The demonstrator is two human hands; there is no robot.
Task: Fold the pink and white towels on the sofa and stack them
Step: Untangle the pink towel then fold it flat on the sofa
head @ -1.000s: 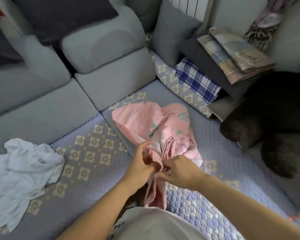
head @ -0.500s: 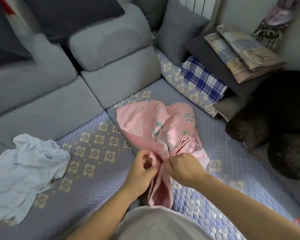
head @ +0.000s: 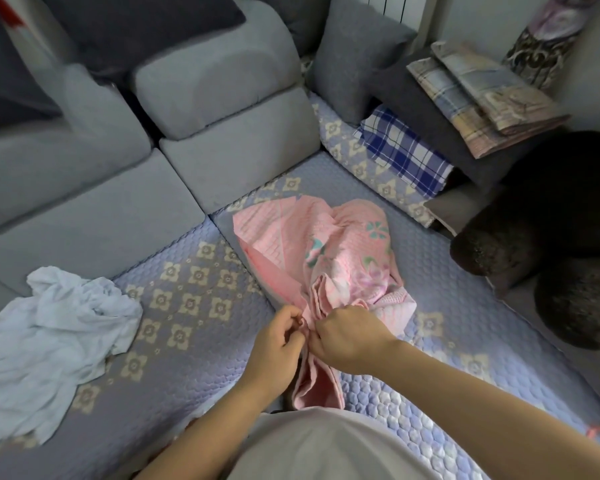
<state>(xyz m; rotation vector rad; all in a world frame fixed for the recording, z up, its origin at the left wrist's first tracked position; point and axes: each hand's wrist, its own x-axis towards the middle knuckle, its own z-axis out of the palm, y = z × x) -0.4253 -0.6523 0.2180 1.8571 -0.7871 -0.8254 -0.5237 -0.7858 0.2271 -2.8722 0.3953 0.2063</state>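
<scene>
A pink towel [head: 329,251] with a flower print lies bunched on the quilted sofa seat [head: 201,306] in front of me. Its near end is gathered into a narrow strip that hangs down toward my lap. My left hand [head: 278,344] and my right hand [head: 347,337] sit side by side and both pinch this gathered edge. A white towel [head: 52,341] lies crumpled on the seat at the far left, apart from both hands.
Grey back cushions [head: 222,88] line the sofa behind the towels. A blue checked cloth [head: 402,150] and folded plaid blankets [head: 482,95] lie at the back right. A dark furry mass [head: 551,237] fills the right side.
Both hands have stayed together on the pink towel's near edge. The camera has drifted, so the scene sits slightly further right and down in the frame.
</scene>
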